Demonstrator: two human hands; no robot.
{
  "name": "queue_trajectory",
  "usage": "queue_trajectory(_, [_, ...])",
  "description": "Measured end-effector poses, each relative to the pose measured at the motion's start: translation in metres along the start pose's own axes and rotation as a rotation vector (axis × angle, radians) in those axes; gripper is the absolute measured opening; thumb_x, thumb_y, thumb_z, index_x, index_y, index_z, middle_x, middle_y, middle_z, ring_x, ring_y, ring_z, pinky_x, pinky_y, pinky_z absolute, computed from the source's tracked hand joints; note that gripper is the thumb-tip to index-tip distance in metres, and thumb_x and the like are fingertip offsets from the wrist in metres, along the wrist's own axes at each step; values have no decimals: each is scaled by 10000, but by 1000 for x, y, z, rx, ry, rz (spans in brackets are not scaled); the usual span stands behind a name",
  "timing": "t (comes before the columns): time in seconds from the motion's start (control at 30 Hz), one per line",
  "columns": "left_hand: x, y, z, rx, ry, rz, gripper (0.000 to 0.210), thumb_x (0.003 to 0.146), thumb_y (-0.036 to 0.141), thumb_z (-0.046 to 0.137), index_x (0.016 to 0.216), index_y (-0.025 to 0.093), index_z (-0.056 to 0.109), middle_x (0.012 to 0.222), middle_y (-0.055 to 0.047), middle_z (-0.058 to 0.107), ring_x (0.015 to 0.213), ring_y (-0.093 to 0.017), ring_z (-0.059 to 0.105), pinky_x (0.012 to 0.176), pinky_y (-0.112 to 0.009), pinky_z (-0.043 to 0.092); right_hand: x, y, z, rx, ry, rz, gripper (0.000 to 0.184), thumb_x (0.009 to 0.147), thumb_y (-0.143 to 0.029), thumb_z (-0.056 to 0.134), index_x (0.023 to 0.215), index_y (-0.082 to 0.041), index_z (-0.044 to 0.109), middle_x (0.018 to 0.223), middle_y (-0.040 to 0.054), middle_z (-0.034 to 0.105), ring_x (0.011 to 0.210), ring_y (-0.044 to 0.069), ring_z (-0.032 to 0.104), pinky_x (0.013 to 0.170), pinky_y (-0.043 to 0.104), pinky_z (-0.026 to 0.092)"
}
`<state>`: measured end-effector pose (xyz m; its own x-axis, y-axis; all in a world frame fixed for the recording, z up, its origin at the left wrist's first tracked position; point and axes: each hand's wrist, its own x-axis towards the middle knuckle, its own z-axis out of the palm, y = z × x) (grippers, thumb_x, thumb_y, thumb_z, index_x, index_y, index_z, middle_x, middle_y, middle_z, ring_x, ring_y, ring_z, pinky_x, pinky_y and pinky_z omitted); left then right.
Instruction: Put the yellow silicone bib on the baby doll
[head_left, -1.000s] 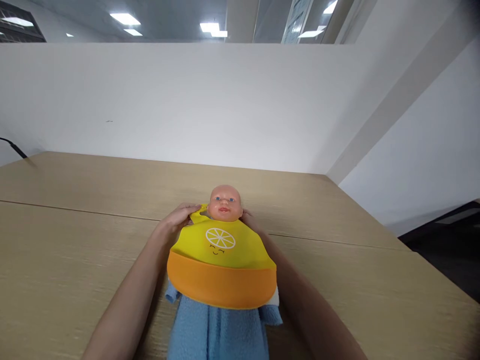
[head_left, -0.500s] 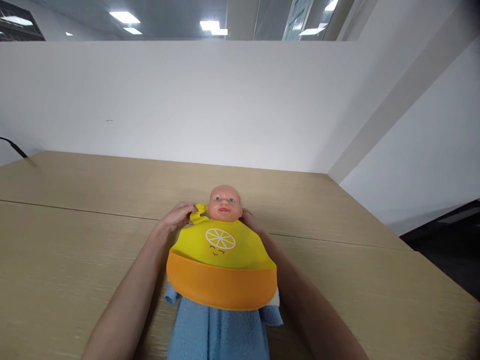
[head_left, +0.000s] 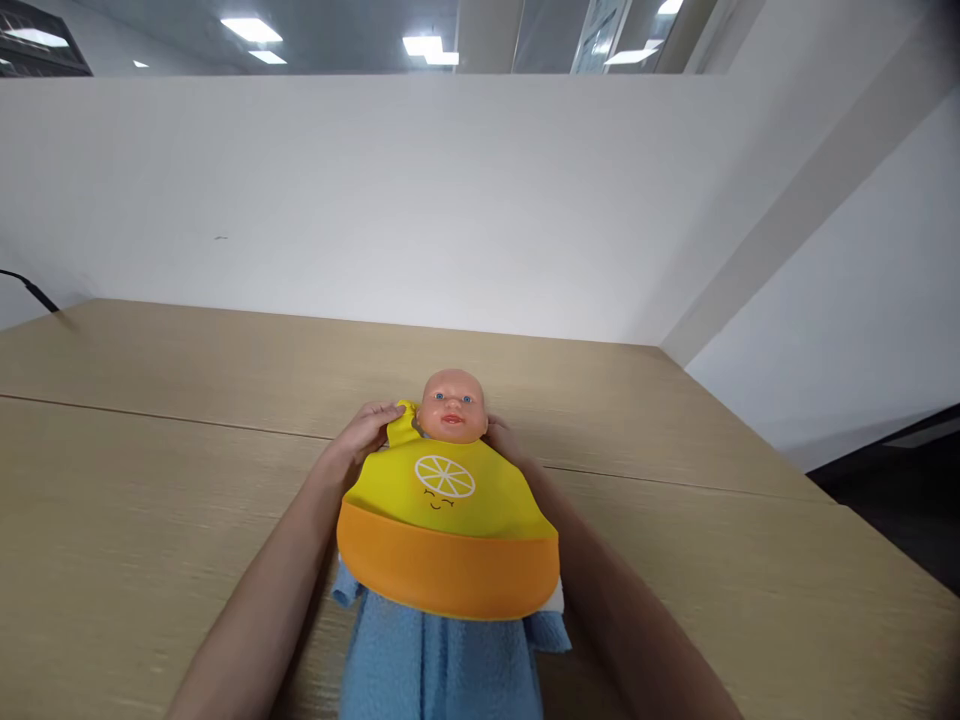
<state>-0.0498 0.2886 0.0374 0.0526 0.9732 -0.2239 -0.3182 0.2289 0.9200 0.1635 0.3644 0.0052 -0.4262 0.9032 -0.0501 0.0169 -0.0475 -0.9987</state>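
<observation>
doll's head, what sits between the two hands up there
In the head view, the doll's head and the yellow bib's neck lie between the left hand and right hand.

No readable text anywhere; the bib (head_left: 447,500) bears only a smiling citrus-slice drawing.

Yellow bib (head_left: 442,487) printed with a white citrus slice and small smiling face, orange pocket below. Light blue fleecy cloth (head_left: 442,665) under it. Pale wood-grain surface (head_left: 150,480). White wall (head_left: 375,200) behind.
</observation>
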Motion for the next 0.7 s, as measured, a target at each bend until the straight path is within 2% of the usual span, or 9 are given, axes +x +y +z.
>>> queue_trajectory(0.13, [6, -4, -3, 8, 52, 18, 241, 675, 349, 711, 800, 158, 636, 671, -16, 652, 533, -133, 569, 494, -229, 376, -4, -7, -2, 112, -68, 67, 202, 605, -232, 629, 782, -176, 708, 979, 76, 705, 940, 269, 625, 784, 354, 500])
queue_trajectory(0.37, [9, -3, -3, 258, 161, 53, 200, 701, 349, 643, 650, 160, 598, 485, 35, 506, 382, -85, 407, 387, -221, 253, -16, -18, -6, 33, -147, 117, 284, 615, -253, 648, 866, -138, 716, 989, 91, 698, 884, 264, 633, 721, 342, 505])
queue_trajectory(0.53, [18, -4, -7, 423, 250, 143, 182, 615, 249, 709, 760, 164, 640, 574, 23, 585, 458, -96, 480, 445, -215, 315, -17, -26, -7, -22, -103, 45, 346, 620, -249, 625, 938, -138, 704, 996, 79, 694, 870, 236, 624, 684, 301, 488])
queue_trajectory(0.6, [19, -3, -7, 454, 220, 180, 189, 605, 230, 706, 774, 158, 658, 651, -4, 638, 515, -110, 522, 487, -219, 350, -15, -26, -14, -107, -74, 33, 302, 626, -260, 604, 879, -139, 713, 906, 67, 704, 807, 217, 620, 651, 288, 475])
queue_trajectory(0.7, [14, -1, -6, 465, 93, 142, 159, 652, 281, 659, 715, 136, 679, 686, -37, 666, 538, -128, 539, 510, -233, 369, -15, -20, -27, -251, -44, 14, 236, 631, -250, 545, 752, -133, 711, 768, 57, 692, 690, 181, 590, 603, 270, 443])
